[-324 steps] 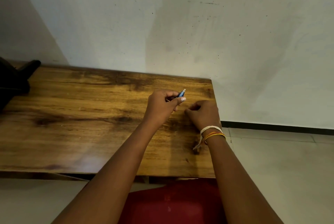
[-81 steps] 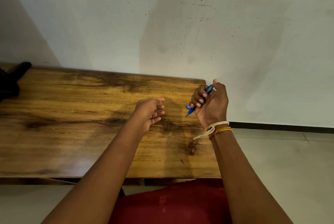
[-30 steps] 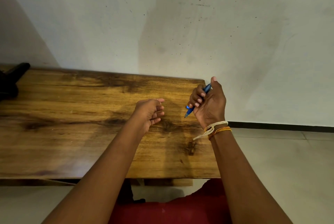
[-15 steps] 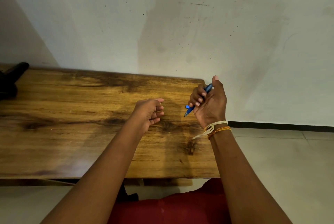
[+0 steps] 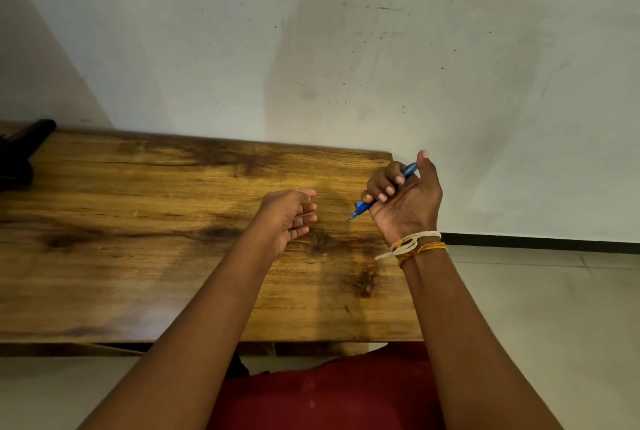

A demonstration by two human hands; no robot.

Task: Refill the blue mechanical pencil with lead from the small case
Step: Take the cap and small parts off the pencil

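Note:
My right hand (image 5: 407,202) is raised above the right end of the wooden table (image 5: 138,221) and grips the blue mechanical pencil (image 5: 409,170) in a fist. The pencil's tip points down and to the left, and my thumb stands up beside its top end. My left hand (image 5: 285,216) hovers a little to the left of the tip, palm turned towards the pencil, fingers loosely curled with nothing visible in them. The small lead case is not visible anywhere.
A black object (image 5: 20,152) lies at the table's far left edge. A pale wall rises right behind the table. Tiled floor (image 5: 554,308) lies to the right of it. My red clothing (image 5: 329,395) shows below the near edge.
Earlier the pencil was in my left hand down at the table; it is now in my raised right hand. Over the last second both hands have hardly moved.

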